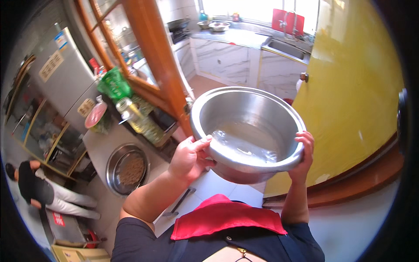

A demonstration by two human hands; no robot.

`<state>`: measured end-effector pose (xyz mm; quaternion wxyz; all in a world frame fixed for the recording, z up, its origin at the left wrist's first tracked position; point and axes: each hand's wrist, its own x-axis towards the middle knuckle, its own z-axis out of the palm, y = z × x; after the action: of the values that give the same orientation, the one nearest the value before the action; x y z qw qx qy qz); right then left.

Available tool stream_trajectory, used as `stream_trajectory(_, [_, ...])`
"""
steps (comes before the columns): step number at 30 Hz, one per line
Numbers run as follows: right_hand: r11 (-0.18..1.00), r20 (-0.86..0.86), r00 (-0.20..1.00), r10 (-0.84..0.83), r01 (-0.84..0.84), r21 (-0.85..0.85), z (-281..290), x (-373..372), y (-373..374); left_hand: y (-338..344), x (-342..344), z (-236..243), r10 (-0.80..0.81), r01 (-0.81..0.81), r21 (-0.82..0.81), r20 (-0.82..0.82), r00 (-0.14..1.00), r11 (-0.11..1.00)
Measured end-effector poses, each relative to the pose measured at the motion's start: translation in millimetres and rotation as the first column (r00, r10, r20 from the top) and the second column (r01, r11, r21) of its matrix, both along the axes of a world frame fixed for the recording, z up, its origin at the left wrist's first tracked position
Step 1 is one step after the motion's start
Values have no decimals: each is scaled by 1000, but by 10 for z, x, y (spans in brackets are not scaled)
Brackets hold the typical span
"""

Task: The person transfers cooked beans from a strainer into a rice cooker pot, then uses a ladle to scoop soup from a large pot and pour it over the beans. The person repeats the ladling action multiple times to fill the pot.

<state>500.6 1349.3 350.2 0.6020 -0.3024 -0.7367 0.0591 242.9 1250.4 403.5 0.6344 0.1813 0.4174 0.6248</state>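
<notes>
The left hand is grasping the near left edge of a wide steel pot, its thumb resting on the rim. The right hand is gripping the right edge, its fingers curling over the lip; where its thumb is bearing cannot be told. The pot is hanging between the two hands, in front of the red apron, and no other support is showing beneath it. Clear liquid is covering its bottom.

Principal risk, in this inspector's judgement: uneven lifting by either hand would be sending the liquid toward the lower rim and onto the floor. A wet or smooth lip could be causing the left thumb to slip.

Beyond the right hand, a yellow door is standing near, its knob projecting; beyond the left, a wooden frame is rising close to the pot. A knock against either could be causing a spill.

Left of the left hand, a metal basin is holding small brown pieces. Farther ahead of both hands, a sink is occupying the counter.
</notes>
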Motion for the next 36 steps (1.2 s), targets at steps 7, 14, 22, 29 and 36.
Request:
stream_trajectory(7, [999, 49, 998, 33, -31, -41, -491, -246, 1320, 1348, -252, -384, 41, -47, 149, 42, 998, 988])
stream_trajectory(14, [990, -65, 994, -91, 83, -110, -612, -635, 3450, 2666, -660, -936, 116, -91, 146, -169, 979, 985])
stream_trajectory(22, [929, -355, 890, -285, 166, -330, -33, -826, 5909, 3254, -1271, -1725, 288, -316, -217, -152, 946, 924])
stream_trajectory(29, [930, -889, 382, -252, -158, -332, 802, -274, 8321, 3430, -1592, -2536, 578, -596, -327, -162, 800, 733])
stream_trajectory(36, [888, -994, 110, -8, -457, -58, 1007, -170, 9742, 4211, -1266, -2575, 736, -682, -558, -175, 654, 472])
